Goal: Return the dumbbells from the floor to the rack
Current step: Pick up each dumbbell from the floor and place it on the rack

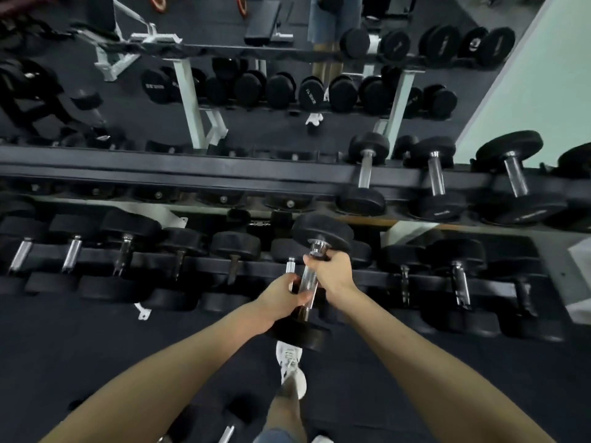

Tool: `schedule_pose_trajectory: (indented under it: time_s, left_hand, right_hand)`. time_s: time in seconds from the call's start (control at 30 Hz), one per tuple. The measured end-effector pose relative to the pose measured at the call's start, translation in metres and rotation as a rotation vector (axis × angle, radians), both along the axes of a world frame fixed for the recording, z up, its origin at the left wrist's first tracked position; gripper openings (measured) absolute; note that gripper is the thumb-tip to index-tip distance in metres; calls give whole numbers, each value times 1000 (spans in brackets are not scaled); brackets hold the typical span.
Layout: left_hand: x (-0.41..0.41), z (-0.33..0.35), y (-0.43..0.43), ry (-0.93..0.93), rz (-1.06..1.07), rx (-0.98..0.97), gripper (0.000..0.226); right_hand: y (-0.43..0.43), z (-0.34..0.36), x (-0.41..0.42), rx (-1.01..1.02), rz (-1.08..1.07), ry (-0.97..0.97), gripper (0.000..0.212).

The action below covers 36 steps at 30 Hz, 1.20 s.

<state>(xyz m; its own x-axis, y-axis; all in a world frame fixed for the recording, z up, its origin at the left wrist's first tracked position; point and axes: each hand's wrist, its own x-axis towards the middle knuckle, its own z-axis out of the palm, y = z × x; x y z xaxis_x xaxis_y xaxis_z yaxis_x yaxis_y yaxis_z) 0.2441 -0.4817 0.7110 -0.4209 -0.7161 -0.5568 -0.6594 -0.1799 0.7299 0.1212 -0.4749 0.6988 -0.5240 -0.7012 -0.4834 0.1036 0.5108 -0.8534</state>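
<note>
At the left end of the rack, the cradles of the upper tier stand bare. Beneath them the lower tier carries a close row of stored dumbbells. Near the middle we hold the dumbbell off the floor, tilted. Its far head is above the lower tier's front rail and its near head hangs just before the rack. Our left hand is wrapped round the lower part of the chrome handle. Our right hand is clenched round the upper part, just under the far head. Toward the right end, three dumbbells already sit on the upper tier. We judge this one about halfway home: lifted and brought to the rack, not yet set into a cradle. Near our shoe, at the bottom edge, a chrome bar between dark shapes looks like another dumbbell waiting, though it is too cropped to be sure.
</note>
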Motion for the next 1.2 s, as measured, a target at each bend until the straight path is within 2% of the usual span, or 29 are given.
schedule_pose_trajectory:
  time_s: [0.13,0.27,0.37,0.63,0.73,0.8,0.87,1.2]
  left_hand:
    - [-26,-6,-65,21,0,19,17]
    - [-52,-5,-131,37,37,31,36]
    - [-76,-1,-182,31,33,7,38]
    - [-137,-6,-274,75,124,43,11]
    - [-152,-8,-296,57,163,51,11]
    - [-154,-12,-310,8,168,50,39]
    - [-151,-19,-321,-37,172,54,51]
    - [-113,-54,-358,-111,122,51,56]
  right_hand:
    - [-64,-4,-26,3,17,11,18]
    - [-130,1,-54,5,26,36,19]
    - [-181,7,-77,-8,23,37,22]
    - [-286,-2,-136,34,64,63,24]
    - [-316,-13,-148,43,114,65,21]
    - [-333,-20,-151,53,150,64,16]
    - [-345,-27,-148,68,168,41,14]
    - [-376,-59,-110,101,118,-51,21]
